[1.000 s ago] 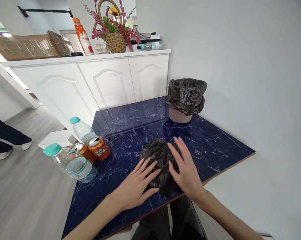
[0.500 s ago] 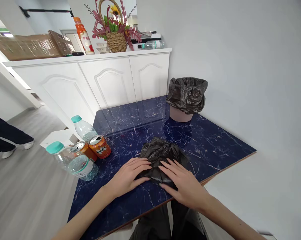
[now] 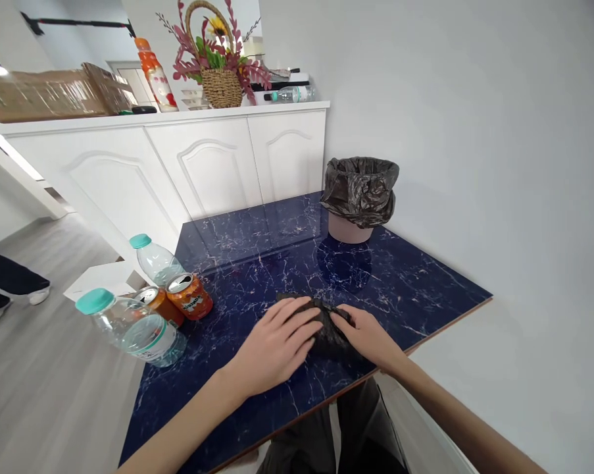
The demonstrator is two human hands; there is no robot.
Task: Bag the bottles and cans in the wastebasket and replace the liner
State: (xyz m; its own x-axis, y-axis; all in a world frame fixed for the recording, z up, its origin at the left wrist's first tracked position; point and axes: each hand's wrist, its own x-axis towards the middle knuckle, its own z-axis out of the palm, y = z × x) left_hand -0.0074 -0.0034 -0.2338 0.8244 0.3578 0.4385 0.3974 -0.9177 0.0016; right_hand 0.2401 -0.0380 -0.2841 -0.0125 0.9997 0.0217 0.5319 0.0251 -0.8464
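A crumpled black plastic bag point(image 3: 327, 327) lies squashed flat on the dark blue marble tabletop point(image 3: 415, 283), close to its near edge. My left hand point(image 3: 275, 345) rests palm down on the bag's left part, fingers stretched out and together. My right hand point(image 3: 367, 336) presses on the bag's right part with its fingers curled onto the plastic. Most of the bag is hidden under both hands.
A small pink bin lined with a black bag point(image 3: 359, 198) stands at the table's far side. Two clear bottles with teal caps point(image 3: 131, 328) and two orange cans point(image 3: 190, 295) lie at the left edge. White cabinets point(image 3: 178, 164) stand behind. A person's legs point(image 3: 5, 283) show at far left.
Both hands have pushed the bag down and together, so it looks much smaller and flatter. The left hand slid right over it; the right hand's fingers curled in.
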